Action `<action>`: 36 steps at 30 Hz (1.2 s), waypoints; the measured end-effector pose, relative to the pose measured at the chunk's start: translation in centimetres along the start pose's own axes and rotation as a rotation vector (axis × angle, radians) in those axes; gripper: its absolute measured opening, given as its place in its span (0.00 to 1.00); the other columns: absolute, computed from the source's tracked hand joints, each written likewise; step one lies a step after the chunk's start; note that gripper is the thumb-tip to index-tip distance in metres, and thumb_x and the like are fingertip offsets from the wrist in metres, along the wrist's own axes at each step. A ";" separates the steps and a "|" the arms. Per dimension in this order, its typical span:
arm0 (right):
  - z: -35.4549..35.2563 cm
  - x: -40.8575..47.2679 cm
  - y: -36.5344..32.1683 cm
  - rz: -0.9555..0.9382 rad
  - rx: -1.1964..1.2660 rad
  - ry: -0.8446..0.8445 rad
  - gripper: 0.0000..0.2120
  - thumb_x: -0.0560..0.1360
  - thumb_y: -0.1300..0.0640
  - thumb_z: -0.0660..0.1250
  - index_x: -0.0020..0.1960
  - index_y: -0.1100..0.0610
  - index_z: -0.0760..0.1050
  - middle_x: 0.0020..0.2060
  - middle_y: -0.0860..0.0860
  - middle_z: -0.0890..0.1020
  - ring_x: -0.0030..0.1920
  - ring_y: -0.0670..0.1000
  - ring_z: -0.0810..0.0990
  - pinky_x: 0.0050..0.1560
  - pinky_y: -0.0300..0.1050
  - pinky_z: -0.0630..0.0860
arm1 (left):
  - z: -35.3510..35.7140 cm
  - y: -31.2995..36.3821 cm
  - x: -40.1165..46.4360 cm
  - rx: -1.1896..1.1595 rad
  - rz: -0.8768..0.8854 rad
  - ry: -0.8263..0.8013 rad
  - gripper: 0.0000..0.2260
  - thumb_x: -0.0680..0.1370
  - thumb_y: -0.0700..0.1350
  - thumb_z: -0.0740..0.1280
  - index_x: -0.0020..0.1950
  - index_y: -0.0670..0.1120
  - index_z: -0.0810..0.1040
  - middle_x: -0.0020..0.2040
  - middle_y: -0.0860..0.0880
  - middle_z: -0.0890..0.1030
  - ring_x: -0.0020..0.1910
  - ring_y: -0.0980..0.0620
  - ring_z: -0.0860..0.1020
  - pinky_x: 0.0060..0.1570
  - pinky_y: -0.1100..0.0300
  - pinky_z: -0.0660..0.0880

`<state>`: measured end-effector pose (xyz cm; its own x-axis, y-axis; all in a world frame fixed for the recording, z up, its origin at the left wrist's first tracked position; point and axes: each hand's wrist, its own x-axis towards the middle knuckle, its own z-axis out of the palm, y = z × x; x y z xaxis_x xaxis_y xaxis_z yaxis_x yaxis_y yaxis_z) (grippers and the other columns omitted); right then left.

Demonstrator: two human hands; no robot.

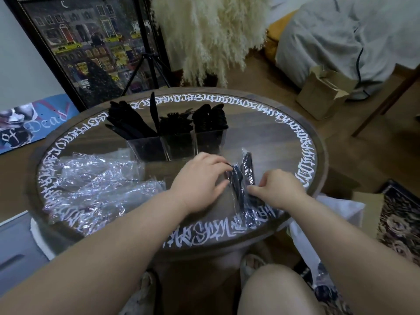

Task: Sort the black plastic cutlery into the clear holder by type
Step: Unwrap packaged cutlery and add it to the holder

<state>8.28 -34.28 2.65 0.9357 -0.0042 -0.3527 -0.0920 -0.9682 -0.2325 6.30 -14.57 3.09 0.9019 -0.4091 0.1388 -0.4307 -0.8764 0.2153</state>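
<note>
- Both hands work a wrapped packet of black cutlery (237, 187) just in front of the clear holder (177, 144): the left hand (200, 178) pinches its upper end, the right hand (278, 189) pinches the wrapper beside it.
- To my eye, best to pull the film apart gently, keeping the pieces together.
- A second packet (248, 169) lies touching the first.
- Left of the holder, empty wrappers (95, 185) litter the round lettered surface (284, 142); behind it stand a framed picture (91, 46) and pampas grass (209, 35).
</note>
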 end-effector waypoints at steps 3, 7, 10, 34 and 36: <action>1.2 0.0 0.6 0.035 0.013 -0.069 0.21 0.69 0.36 0.69 0.41 0.55 0.80 0.36 0.51 0.82 0.41 0.54 0.80 0.40 0.43 0.72 | 1.5 1.2 -0.3 -0.018 -0.017 -0.131 0.19 0.79 0.54 0.61 0.70 0.57 0.70 0.71 0.55 0.68 0.68 0.49 0.64 0.68 0.52 0.64; 1.5 0.1 1.5 0.032 0.157 -0.025 0.13 0.73 0.48 0.69 0.43 0.59 0.81 0.40 0.55 0.83 0.46 0.56 0.80 0.41 0.42 0.71 | 3.3 2.5 -0.2 0.031 -0.037 -0.341 0.21 0.79 0.56 0.59 0.73 0.60 0.64 0.77 0.54 0.58 0.73 0.47 0.56 0.69 0.45 0.62; 1.4 0.1 2.7 0.043 0.294 0.099 0.07 0.73 0.55 0.67 0.38 0.56 0.77 0.36 0.54 0.81 0.44 0.56 0.79 0.41 0.42 0.69 | 3.9 2.9 0.3 0.056 -0.047 -0.410 0.23 0.79 0.57 0.58 0.75 0.60 0.60 0.78 0.53 0.53 0.74 0.46 0.53 0.70 0.44 0.60; -2.2 -3.5 -4.4 -0.414 0.655 0.105 0.16 0.73 0.59 0.72 0.59 0.53 0.74 0.49 0.48 0.80 0.40 0.45 0.78 0.38 0.27 0.72 | -3.0 0.6 -3.9 0.002 -0.315 0.005 0.14 0.81 0.54 0.57 0.63 0.53 0.73 0.56 0.53 0.78 0.57 0.50 0.75 0.56 0.52 0.70; -2.2 -3.9 -5.9 -0.417 0.644 0.084 0.15 0.73 0.60 0.71 0.58 0.54 0.75 0.46 0.49 0.82 0.42 0.49 0.81 0.45 0.38 0.78 | -3.5 -0.1 -5.3 -0.038 -0.368 0.013 0.14 0.81 0.53 0.59 0.64 0.52 0.73 0.57 0.53 0.77 0.57 0.50 0.75 0.55 0.53 0.71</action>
<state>5.96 -29.09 7.36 0.9568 0.2851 -0.0567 0.1174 -0.5574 -0.8219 1.39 -11.43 5.76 0.9962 -0.0652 0.0576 -0.0791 -0.9542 0.2887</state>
